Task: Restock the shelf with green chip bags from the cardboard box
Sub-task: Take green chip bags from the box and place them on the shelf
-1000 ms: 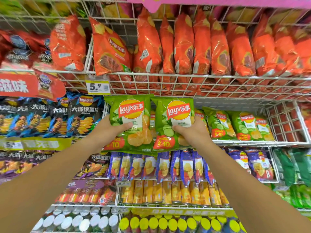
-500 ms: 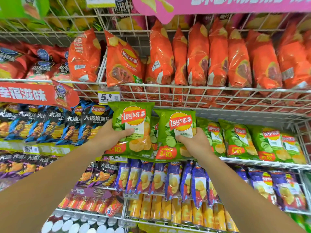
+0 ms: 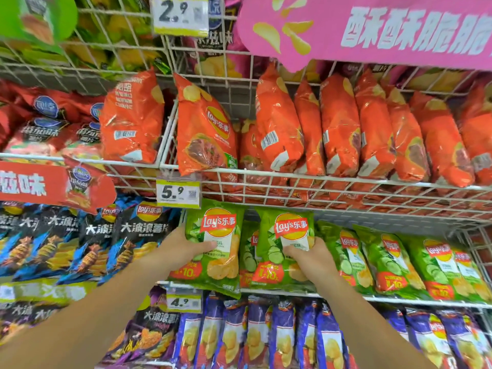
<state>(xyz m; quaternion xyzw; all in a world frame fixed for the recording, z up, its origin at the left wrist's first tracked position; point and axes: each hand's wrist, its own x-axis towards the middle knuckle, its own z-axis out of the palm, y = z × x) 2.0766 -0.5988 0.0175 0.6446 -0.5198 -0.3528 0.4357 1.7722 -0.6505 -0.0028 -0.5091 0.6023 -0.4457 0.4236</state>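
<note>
Still short of seated. Left hand [image 3: 183, 249] clamped on the left green cucumber Lay's bag [image 3: 215, 246], thumb across the face, fingers hidden behind. Right hand [image 3: 308, 258] gripping the right green cucumber Lay's bag [image 3: 286, 249] low on the front panel. Both bags upright, side by side, at the left end of the wire shelf [image 3: 399, 299], lower edges hanging over its front rail. Another green bag visible in the gap between them, further back.

Likely trouble: bottoms catching on the front rail and folding, not sliding in. Tops close under the 5.9 price tag [image 3: 178, 193] and the rack above, so a lift too high could knock the tag loose. Slick, air-filled film, apt to slip or tip forward if let go before resting behind the rail. Left bag partly over the 4.9 price tag [image 3: 183, 302], near the left end of the shelf, next to the black wave-chip bags [image 3: 141, 241]; risk of landing in the wrong bay. Row of green bags [image 3: 386, 262] to the right leaning, could topple if nudged.

Cardboard box out of view.
</note>
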